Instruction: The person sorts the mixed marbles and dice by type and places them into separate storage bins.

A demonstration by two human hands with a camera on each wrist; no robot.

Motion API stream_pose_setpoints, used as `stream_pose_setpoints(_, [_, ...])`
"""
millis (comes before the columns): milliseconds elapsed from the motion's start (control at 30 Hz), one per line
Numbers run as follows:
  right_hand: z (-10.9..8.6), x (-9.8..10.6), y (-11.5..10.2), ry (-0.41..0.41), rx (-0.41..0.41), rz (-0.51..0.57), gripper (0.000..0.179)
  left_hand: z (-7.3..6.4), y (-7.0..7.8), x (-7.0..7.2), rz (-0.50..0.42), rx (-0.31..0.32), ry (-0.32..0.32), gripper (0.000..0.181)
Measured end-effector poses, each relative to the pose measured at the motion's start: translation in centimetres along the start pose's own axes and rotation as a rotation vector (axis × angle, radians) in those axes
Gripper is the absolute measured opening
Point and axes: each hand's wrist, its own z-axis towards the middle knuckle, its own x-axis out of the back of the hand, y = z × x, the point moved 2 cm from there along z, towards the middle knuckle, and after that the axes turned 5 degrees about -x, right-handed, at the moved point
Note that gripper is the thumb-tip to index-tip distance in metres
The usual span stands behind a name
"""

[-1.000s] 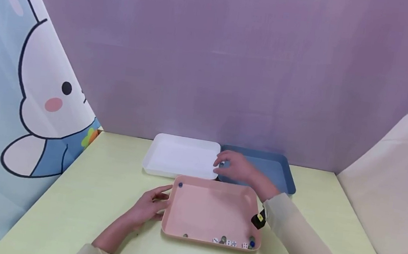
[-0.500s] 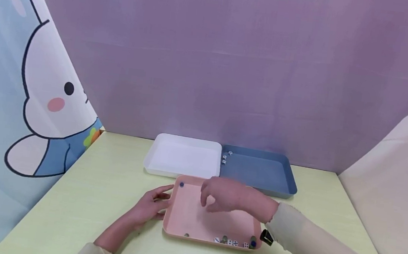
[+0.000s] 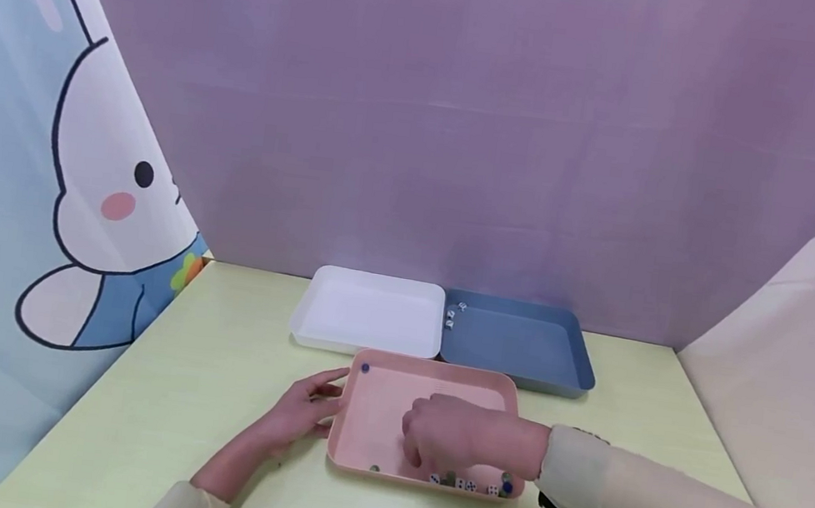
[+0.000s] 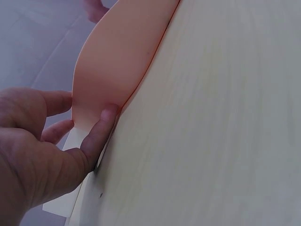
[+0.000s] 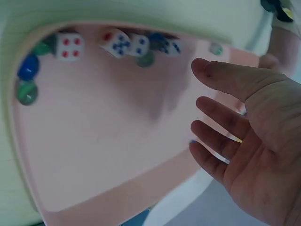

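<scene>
A pink tray (image 3: pixel 377 414) lies on the table before me. My left hand (image 3: pixel 299 413) rests its fingertips and thumb against the tray's left wall, fingers fairly straight in the left wrist view. Over the tray hovers my right hand (image 3: pixel 443 432), palm facing its camera, fingers spread and holding nothing. Several white dice (image 5: pixel 70 46) with red or blue pips line the near wall below that hand. Among them sit green glass marbles (image 5: pixel 27 92) and a blue marble (image 5: pixel 28 67) in the near right corner. Another blue marble (image 3: pixel 365 368) lies at the far left corner.
Behind the pink tray stand a white tray (image 3: pixel 370 313) on the left and a blue tray (image 3: pixel 518 342) on the right, side by side. Three dice (image 3: pixel 450 324) lie near the blue tray's left wall. A purple curtain (image 3: pixel 422 122) hangs behind the table.
My right hand has come back from the blue tray's left side, where dice now show, and lowered over the pink tray toward its near wall. The left hand stays at the tray's left edge.
</scene>
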Motion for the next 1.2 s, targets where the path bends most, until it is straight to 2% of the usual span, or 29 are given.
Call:
stream_pose_setpoints(100, [0.0, -0.7, -0.2, -0.014, 0.036, -0.029, 0.032, 0.0, -0.1, 0.1, 0.0, 0.003, -0.005, 0.053])
stream_pose_setpoints(300, [0.0, -1.5, -0.5, -0.04, 0.07, -0.128, 0.024, 0.1, -0.1, 0.1, -0.003, 0.005, -0.01, 0.053])
stream_pose_setpoints(667, [-0.7, -1.3, -0.6, -0.039, 0.094, -0.295, 0.021, 0.2, 0.4, -0.1, -0.014, -0.009, -0.038, 0.052])
stream_pose_setpoints(900, [-0.8, -2.0, -0.4, -0.027, 0.092, -0.315, 0.029, 0.1, 0.5, -0.1, -0.02, -0.004, -0.04, 0.053])
stream_pose_setpoints(1200, [-0.4, -2.5, -0.4, -0.012, 0.104, -0.393, 0.025, -0.1, 0.4, 0.0, -0.011, -0.004, -0.037, 0.054])
